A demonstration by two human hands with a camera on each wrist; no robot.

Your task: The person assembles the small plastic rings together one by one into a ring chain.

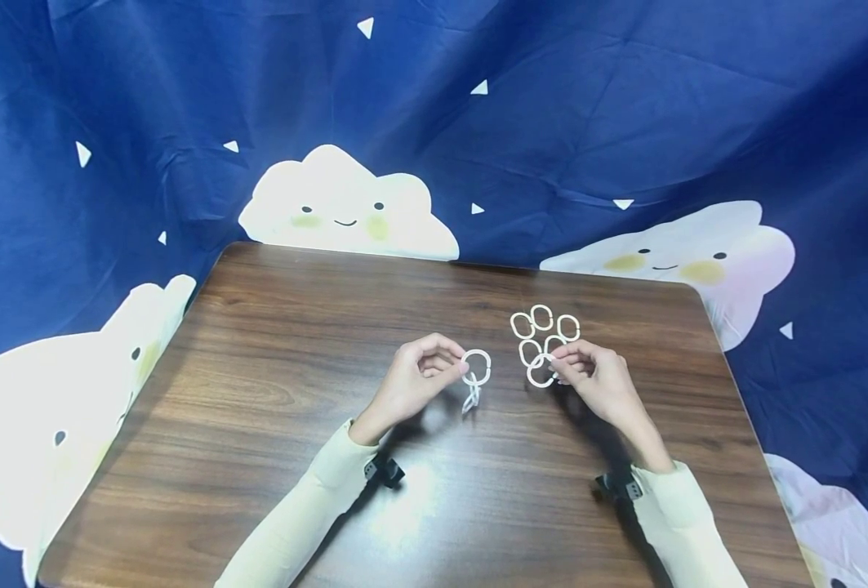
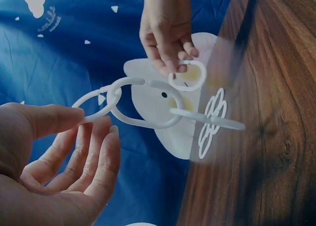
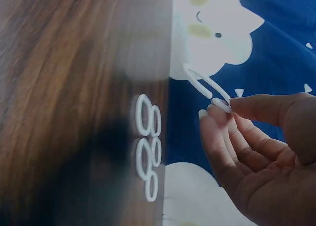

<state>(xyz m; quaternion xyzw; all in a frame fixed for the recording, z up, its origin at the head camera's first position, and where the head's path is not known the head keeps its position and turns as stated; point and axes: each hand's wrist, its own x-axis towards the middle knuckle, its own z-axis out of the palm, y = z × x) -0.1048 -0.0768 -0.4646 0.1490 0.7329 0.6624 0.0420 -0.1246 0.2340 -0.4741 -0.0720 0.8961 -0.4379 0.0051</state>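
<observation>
Between thumb and index finger, my left hand pinches the top link of a short chain of white plastic links. Three links show joined in the left wrist view, the lower ones hanging free; the middle one has a small gap in its rim. My right hand pinches a single white link by its edge, held up above the table. Several loose white links lie grouped on the table, just beyond the right hand; part of that group is hidden behind the held link in the head view.
A brown wood-grain table stretches under both hands. Behind and beside it hangs a blue curtain printed with white clouds and small triangles. Small black cameras sit at both wrists.
</observation>
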